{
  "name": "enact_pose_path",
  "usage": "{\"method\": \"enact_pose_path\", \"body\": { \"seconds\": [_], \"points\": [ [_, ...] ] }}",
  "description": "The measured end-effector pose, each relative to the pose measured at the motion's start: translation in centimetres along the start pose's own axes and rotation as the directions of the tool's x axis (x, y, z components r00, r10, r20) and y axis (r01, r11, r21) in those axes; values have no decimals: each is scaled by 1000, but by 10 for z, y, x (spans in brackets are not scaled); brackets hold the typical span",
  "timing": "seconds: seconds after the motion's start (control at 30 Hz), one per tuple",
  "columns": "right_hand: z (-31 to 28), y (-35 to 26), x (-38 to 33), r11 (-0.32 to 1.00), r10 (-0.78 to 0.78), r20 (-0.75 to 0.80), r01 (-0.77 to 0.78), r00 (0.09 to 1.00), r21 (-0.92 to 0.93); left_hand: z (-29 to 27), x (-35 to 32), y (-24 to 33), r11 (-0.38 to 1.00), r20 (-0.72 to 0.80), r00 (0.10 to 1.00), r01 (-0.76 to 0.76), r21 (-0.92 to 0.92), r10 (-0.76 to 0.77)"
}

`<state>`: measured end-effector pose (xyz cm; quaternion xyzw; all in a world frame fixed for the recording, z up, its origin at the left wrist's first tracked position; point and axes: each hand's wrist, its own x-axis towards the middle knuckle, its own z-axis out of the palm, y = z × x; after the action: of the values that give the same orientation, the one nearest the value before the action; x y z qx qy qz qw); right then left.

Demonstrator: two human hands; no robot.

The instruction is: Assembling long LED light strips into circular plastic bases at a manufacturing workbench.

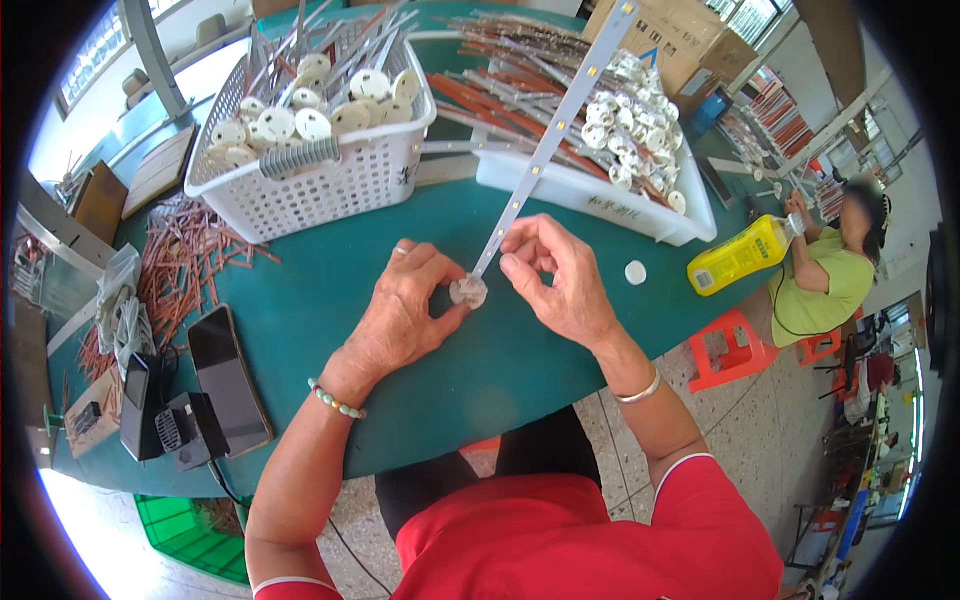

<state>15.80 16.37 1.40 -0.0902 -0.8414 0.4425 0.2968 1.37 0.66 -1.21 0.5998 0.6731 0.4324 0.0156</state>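
Observation:
Between the thumb and forefinger of my left hand (405,300) is a small round whitish disc (468,291), pressed near the table top. A long white LED strip (537,170) with yellowish chips rises from this disc, slanting away to the upper right. My right hand (562,280) is curled just right of the strip's lower part. Its thumb and forefinger tips come close together at the strip's edge, where the contact is partly hidden. A flat white disc (635,272) lies on the green table (480,380) to the right.
Behind my hands stand a white perforated basket (310,190) and a white tray (600,210), both holding strips and round discs. Reddish scraps (190,260), a phone (230,380) and black devices (170,420) lie left. Right are a yellow bottle (740,257) and a seated person (835,270).

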Motion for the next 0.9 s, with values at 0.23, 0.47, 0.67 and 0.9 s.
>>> {"method": "enact_pose_path", "body": {
  "seconds": [0.23, 0.47, 0.67, 0.9],
  "points": [
    [-7, -17, 8, 994, -93, 8, 93, 996, 63, -3, -2, 4, 999, 6, 1000, -19, -32, 19],
    [-13, -26, -2, 944, -141, -455, 258, 879, 207, -1, -1, 2, 999, 50, 999, 25, -46, -23],
    [6, -4, -77, 944, 328, -239, -322, 914, 64, -2, 4, 1, 1000, 11, 1000, -19, -11, 19],
    [4, 7, -75, 984, 167, -258, -179, 952, -23, -1, 7, 7, 998, 16, 999, 40, -52, -39]
  ]
}}
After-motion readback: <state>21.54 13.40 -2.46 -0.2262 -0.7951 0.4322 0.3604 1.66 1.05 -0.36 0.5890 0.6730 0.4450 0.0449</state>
